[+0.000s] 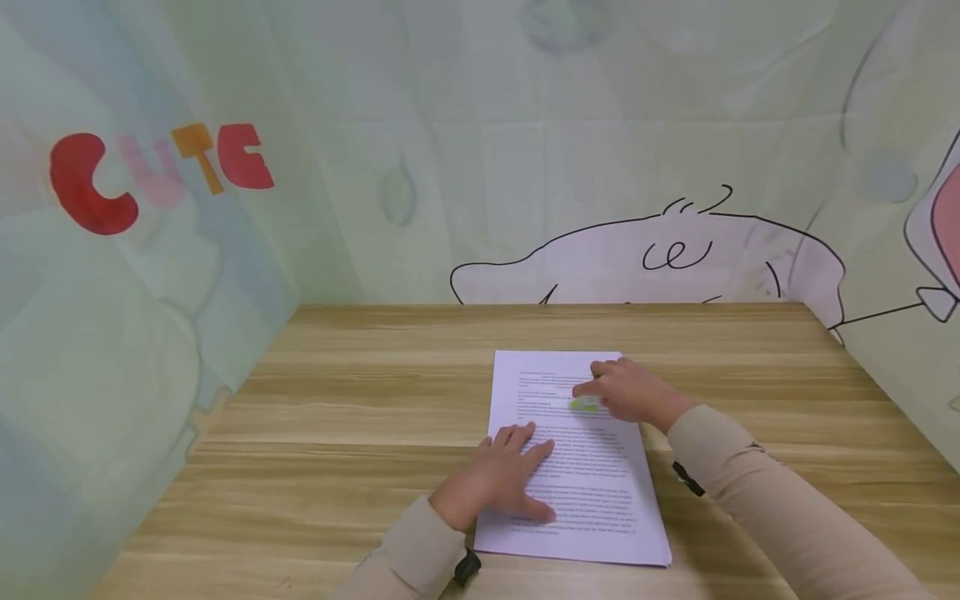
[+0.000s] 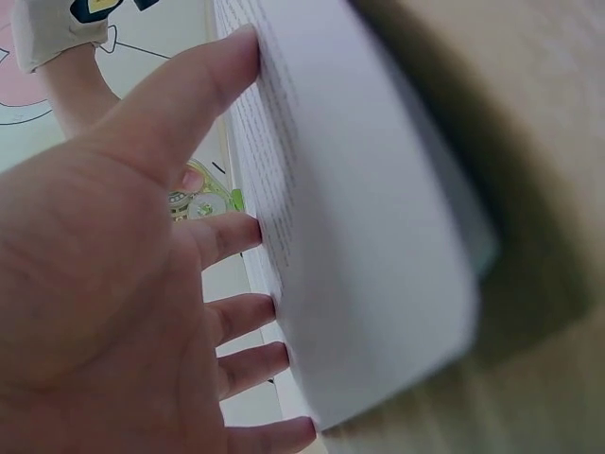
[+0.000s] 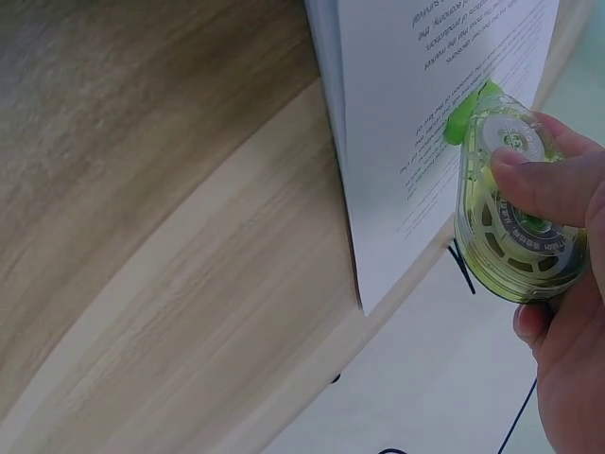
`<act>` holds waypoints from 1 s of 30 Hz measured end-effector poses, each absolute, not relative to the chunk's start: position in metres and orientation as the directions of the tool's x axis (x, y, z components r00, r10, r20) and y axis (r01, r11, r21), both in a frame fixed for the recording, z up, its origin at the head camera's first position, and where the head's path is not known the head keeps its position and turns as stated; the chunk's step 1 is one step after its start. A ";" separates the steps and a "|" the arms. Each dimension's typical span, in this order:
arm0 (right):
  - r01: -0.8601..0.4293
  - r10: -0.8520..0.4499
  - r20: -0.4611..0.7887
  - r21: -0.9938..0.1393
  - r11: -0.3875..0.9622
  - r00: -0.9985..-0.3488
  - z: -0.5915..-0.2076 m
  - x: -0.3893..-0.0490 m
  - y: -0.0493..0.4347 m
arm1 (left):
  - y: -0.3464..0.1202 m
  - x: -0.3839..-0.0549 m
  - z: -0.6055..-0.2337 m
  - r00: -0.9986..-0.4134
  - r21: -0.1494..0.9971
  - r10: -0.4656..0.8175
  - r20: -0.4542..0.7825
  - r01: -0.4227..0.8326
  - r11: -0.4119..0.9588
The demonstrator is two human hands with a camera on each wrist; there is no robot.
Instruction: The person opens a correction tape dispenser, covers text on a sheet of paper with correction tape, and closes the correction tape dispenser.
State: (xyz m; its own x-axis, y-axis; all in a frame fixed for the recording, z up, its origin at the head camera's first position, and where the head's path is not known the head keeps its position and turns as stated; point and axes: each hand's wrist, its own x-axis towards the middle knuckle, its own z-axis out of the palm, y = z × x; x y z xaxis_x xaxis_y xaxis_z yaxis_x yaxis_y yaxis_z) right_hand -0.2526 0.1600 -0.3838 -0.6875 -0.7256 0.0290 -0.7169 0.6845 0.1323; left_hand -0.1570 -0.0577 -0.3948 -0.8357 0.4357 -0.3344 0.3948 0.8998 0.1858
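A stack of printed paper [image 1: 577, 542] lies on the wooden table in the head view. My right hand [image 1: 636, 393] pinches a clear green correction tape [image 3: 515, 241] between thumb and fingers over the upper right part of the top sheet. The spools inside its case show in the right wrist view, and its green tip end [image 3: 461, 119] is at the printed lines. Whether the tip touches the paper, I cannot tell. With fingers spread, my left hand [image 1: 501, 477] rests on the left side of the sheet, its fingertips touching the page in the left wrist view.
The wood-grain table [image 1: 360, 392] extends around the stack on every side. Behind it hangs a pale cloth backdrop [image 1: 337, 208] with a cartoon outline, and coloured letters [image 1: 97, 183] mark the left side. Dark bands show at both sleeve cuffs.
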 end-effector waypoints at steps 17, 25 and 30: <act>-0.705 -0.714 0.045 0.128 0.698 -0.698 -0.386 -0.252 0.166 | -0.057 -0.156 -0.394 -0.838 0.193 0.441 -0.323 0.398 0.897; -0.702 -0.712 0.054 0.130 0.700 -0.700 -0.388 -0.252 0.169 | -0.057 -0.157 -0.396 -0.836 0.189 0.448 -0.318 0.407 0.894; -0.703 -0.714 0.074 0.129 0.699 -0.696 -0.388 -0.252 0.168 | -0.058 -0.158 -0.398 -0.838 0.188 0.444 -0.316 0.404 0.895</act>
